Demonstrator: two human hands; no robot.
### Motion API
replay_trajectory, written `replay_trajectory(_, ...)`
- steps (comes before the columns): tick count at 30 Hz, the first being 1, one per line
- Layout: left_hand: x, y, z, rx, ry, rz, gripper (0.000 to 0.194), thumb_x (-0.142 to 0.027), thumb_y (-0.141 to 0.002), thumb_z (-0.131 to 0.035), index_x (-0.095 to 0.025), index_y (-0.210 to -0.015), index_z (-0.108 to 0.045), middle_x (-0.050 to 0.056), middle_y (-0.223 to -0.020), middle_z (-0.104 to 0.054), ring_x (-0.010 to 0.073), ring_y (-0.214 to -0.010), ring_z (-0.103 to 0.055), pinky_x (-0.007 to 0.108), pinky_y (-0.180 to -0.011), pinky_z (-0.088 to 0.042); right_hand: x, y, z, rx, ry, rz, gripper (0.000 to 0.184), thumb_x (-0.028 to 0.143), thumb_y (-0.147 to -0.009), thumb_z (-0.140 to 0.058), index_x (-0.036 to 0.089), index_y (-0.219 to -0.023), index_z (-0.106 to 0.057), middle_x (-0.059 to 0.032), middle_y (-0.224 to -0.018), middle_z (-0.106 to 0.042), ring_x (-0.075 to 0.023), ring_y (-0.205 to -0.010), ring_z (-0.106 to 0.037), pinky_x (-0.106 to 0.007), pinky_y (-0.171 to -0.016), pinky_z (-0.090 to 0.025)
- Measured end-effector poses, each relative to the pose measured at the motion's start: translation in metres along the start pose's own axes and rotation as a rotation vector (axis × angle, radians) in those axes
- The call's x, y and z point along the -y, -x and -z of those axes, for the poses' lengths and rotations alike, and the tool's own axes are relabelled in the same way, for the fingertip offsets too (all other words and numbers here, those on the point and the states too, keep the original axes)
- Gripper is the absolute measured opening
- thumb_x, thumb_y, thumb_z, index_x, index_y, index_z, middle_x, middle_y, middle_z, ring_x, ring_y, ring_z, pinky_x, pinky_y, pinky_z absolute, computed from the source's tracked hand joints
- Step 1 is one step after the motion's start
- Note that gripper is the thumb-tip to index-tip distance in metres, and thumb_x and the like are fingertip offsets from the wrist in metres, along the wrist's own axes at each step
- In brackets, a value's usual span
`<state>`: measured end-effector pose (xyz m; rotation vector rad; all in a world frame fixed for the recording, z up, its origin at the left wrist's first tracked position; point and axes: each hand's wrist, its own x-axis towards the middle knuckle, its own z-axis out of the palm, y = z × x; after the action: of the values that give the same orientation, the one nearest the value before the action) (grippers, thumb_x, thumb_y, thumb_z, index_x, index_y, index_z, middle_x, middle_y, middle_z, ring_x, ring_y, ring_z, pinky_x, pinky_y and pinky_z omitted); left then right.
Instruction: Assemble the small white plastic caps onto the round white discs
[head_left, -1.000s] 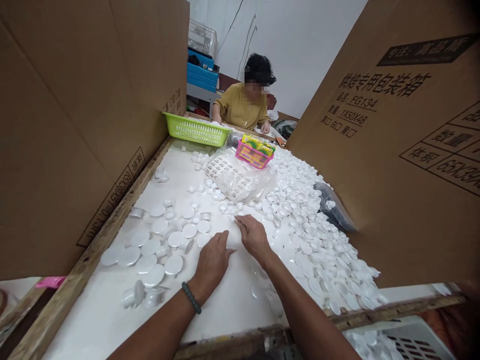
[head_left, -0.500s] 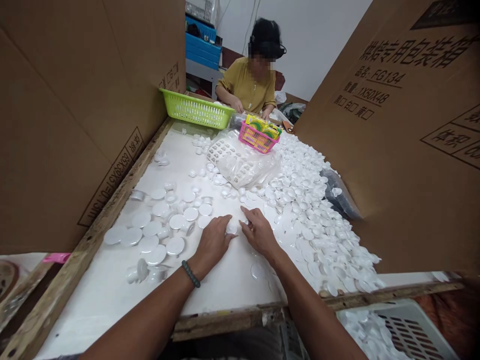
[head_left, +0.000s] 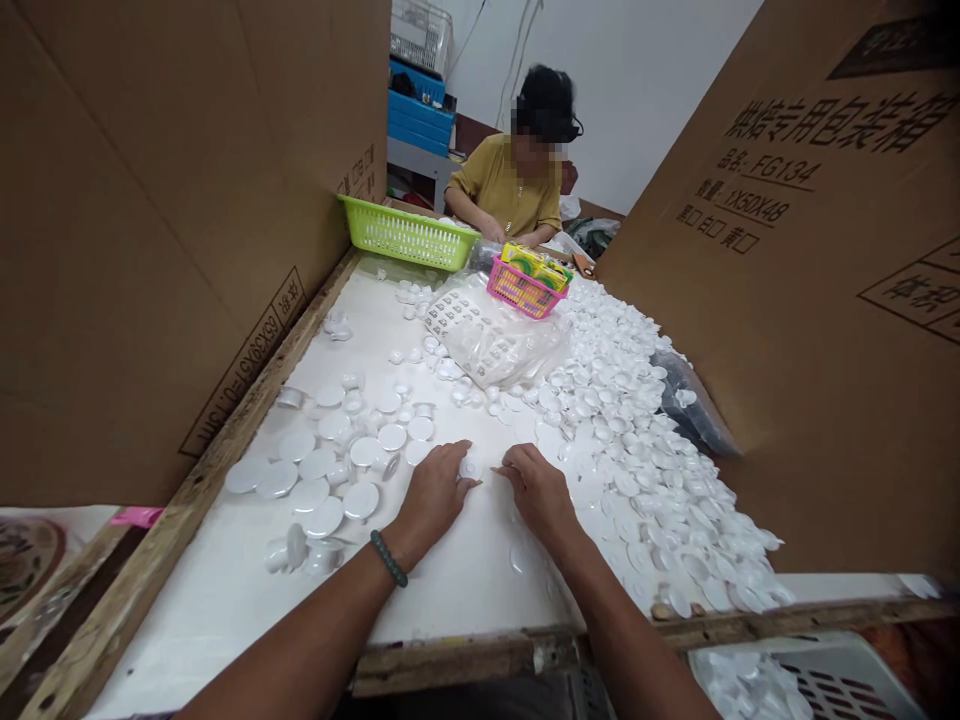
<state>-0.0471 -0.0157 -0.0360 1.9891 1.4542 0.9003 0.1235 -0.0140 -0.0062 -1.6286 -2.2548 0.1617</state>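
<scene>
My left hand (head_left: 437, 492), with a dark beaded bracelet at its wrist, grips a small round white plastic piece (head_left: 468, 468) between thumb and fingers, just above the table. To its right, my right hand (head_left: 537, 487) has its thumb and fingertips drawn together; whatever they may pinch is too small to make out. A gap separates the two hands. Several white discs with stems (head_left: 361, 500) lie left of my left hand, some on their sides. A wide heap of small white plastic pieces (head_left: 637, 420) spreads to the right of my right hand.
Tall cardboard walls (head_left: 135, 250) flank the white table (head_left: 195, 600), which has wooden edging. Ahead lie a plastic bag (head_left: 487, 340), a pink basket (head_left: 525, 292) of yellow boxes and a green basket (head_left: 409, 235). Across sits a person (head_left: 510, 185). A grey crate (head_left: 847, 690) stands below right.
My right hand has drawn slightly away from the left, and its fingers have closed together. The left keeps its hold on the white piece. The whole view has shifted a little.
</scene>
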Motion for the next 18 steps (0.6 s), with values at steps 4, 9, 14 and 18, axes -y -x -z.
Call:
replay_trajectory(4, 0.001, 0.000, 0.000, -0.008, -0.001, 0.009, 0.039, -0.019, -0.077, -0.059, -0.016, -0.115, -0.050, 0.010, -0.107, -0.060, 0.0216, -0.094, -0.056, 0.039, -0.083, -0.046, 0.002, 0.001, 0.000, -0.039, -0.037, 0.044, 0.014, 0.021, -0.088, -0.044, 0.020, -0.076, -0.052, -0.0027, -0.078, -0.055, -0.0157, -0.076, -0.051, -0.025, -0.066, -0.039)
replay_trajectory(9, 0.001, 0.000, 0.000, 0.005, 0.008, 0.012, 0.041, -0.018, -0.076, -0.059, -0.017, -0.116, -0.050, 0.009, -0.106, -0.061, 0.0221, -0.095, -0.056, 0.039, -0.082, -0.046, 0.002, 0.001, 0.002, 0.066, -0.067, 0.054, 0.024, 0.022, -0.089, -0.040, 0.019, -0.074, -0.059, -0.0047, -0.095, -0.056, -0.0122, -0.068, -0.053, -0.024, -0.060, -0.041)
replay_trajectory(14, 0.000, 0.000, 0.000, 0.008, -0.010, 0.042, 0.043, -0.016, -0.076, -0.059, -0.014, -0.118, -0.047, 0.010, -0.104, -0.061, 0.0208, -0.090, -0.058, 0.037, -0.080, -0.047, 0.009, -0.001, -0.008, -0.090, -0.284, 0.003, 0.022, 0.024, -0.089, -0.043, 0.020, -0.085, -0.064, -0.0057, -0.101, -0.057, -0.0126, -0.076, -0.058, -0.024, -0.067, -0.045)
replay_trajectory(18, 0.000, -0.001, 0.000, 0.010, -0.010, 0.047, 0.045, -0.016, -0.077, -0.057, -0.016, -0.120, -0.044, 0.008, -0.102, -0.062, 0.0183, -0.085, -0.059, 0.035, -0.078, -0.048, 0.014, -0.006, -0.015, -0.014, -0.297, 0.061, 0.024, 0.021, -0.088, -0.042, 0.021, -0.085, -0.066, -0.0044, -0.102, -0.058, -0.0119, -0.074, -0.058, -0.024, -0.066, -0.045)
